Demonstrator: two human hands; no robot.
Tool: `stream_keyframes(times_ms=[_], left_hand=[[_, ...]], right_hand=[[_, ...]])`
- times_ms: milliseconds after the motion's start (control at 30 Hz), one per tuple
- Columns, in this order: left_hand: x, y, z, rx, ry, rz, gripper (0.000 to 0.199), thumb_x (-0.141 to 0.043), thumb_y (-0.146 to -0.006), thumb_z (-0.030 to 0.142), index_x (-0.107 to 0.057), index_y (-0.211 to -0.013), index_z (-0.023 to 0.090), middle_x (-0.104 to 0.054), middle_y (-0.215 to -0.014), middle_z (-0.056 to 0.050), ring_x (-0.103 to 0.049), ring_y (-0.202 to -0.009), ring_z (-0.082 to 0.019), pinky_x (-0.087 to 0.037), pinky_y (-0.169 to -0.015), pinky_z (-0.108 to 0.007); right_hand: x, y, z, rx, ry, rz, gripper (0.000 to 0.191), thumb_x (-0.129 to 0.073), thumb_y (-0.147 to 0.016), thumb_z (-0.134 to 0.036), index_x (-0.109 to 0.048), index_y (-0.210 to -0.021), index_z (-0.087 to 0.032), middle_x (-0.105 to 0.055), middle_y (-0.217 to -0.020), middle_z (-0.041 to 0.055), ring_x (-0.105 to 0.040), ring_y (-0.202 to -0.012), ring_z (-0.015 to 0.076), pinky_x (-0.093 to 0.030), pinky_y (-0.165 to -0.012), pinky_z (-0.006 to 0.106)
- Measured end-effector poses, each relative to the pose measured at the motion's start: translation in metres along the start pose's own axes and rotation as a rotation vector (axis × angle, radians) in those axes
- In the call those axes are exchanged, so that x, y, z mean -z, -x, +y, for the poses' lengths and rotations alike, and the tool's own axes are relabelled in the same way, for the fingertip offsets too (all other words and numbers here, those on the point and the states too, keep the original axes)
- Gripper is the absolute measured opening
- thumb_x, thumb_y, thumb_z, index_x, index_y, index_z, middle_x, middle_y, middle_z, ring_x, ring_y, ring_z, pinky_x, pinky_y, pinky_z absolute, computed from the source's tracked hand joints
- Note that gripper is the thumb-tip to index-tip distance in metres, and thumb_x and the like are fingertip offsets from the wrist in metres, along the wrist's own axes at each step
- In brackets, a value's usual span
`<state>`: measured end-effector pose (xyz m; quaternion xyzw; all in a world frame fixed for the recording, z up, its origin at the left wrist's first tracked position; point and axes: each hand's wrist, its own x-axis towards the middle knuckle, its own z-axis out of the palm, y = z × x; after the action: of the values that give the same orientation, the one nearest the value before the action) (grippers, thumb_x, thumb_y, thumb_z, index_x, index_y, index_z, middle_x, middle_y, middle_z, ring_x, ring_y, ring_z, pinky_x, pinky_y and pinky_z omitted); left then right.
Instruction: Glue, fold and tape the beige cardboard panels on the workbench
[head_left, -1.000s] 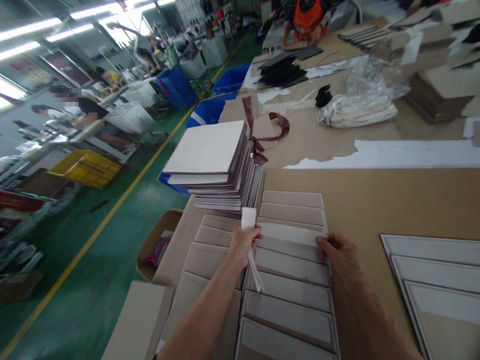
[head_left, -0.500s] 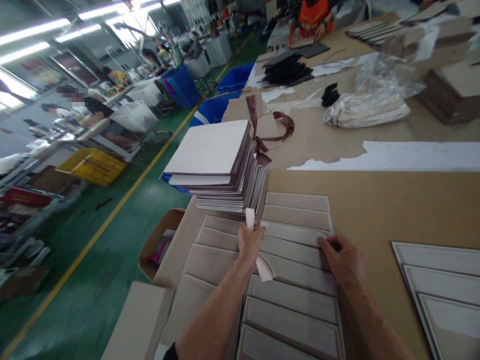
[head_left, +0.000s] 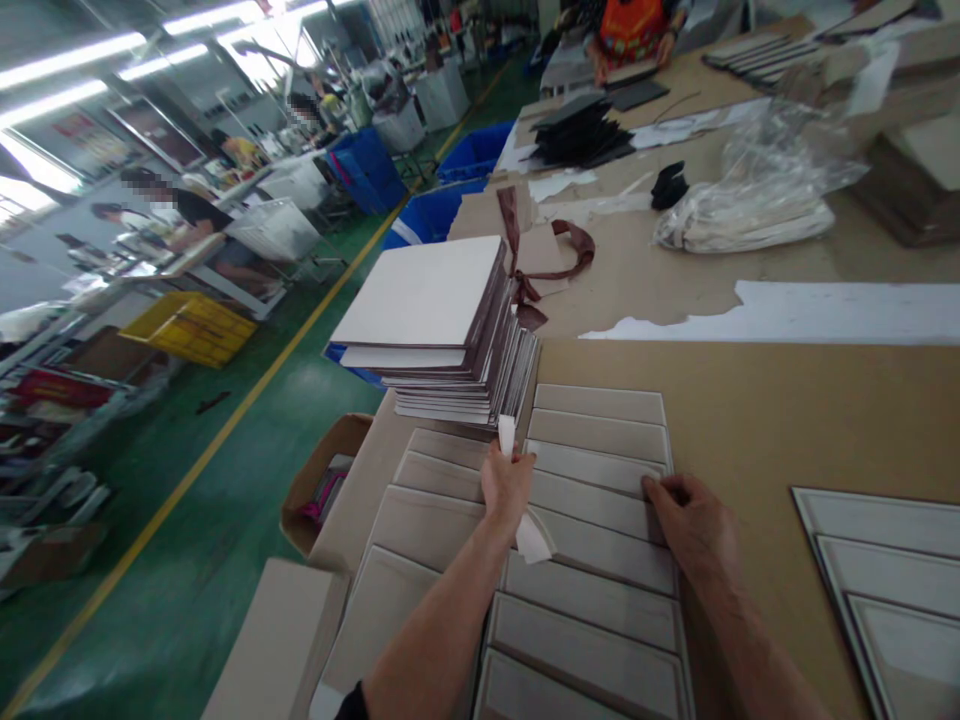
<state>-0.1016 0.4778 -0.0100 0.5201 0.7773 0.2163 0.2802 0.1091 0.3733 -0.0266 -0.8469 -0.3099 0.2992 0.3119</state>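
My left hand [head_left: 506,485] is closed around a white strip [head_left: 534,540], whose upper end sticks out above the fingers and whose lower end hangs below the wrist side. It rests over the gap between two columns of overlapping beige panels [head_left: 585,610]. At the right edge of the right column, my right hand [head_left: 694,520] has thumb and forefinger pinched on the corner of one beige panel [head_left: 600,466]. Its other fingers are curled in. Just beyond my left hand stands a stack of pale boards [head_left: 424,300] with dark brown edges.
More overlapped panels [head_left: 892,570] lie at the right. Across the table are a brown ribbon [head_left: 577,245], a clear plastic bag [head_left: 757,205] and a black pile [head_left: 577,130]. A cardboard box [head_left: 326,480] stands left of the table. Another person [head_left: 634,35] works at the far end.
The view has shifted slightly, so everything sits a little further right. Both hands keep nearly the same place and the same grip.
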Motion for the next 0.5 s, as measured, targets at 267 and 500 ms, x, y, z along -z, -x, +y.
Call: stream_keyframes(times_ms=[267,500], left_hand=[[-0.0004,-0.0012,0.0015,-0.012,-0.041,-0.009,0.027,-0.071,-0.069,0.021,-0.065,-0.094,0.017,-0.071,-0.077,-0.003,-0.066,-0.069,-0.018,-0.043,-0.063,-0.025],[-0.001,-0.0039,0.0009,-0.024,-0.095,-0.005,0.024,-0.071,-0.069,0.024,-0.065,-0.092,0.017,-0.072,-0.077,-0.004,-0.067,-0.074,-0.021,-0.044,-0.067,-0.028]], right_hand=[[-0.0027,-0.0027,-0.0012,-0.014,0.012,0.018,0.038,-0.054,-0.069,-0.058,-0.064,-0.068,-0.022,-0.063,-0.064,0.003,-0.056,-0.063,0.0212,-0.039,-0.062,0.032],[-0.0011,-0.0018,-0.003,-0.001,0.004,0.009,0.037,-0.052,-0.074,-0.055,-0.065,-0.071,-0.021,-0.063,-0.063,0.0027,-0.057,-0.062,0.02,-0.038,-0.06,0.03]])
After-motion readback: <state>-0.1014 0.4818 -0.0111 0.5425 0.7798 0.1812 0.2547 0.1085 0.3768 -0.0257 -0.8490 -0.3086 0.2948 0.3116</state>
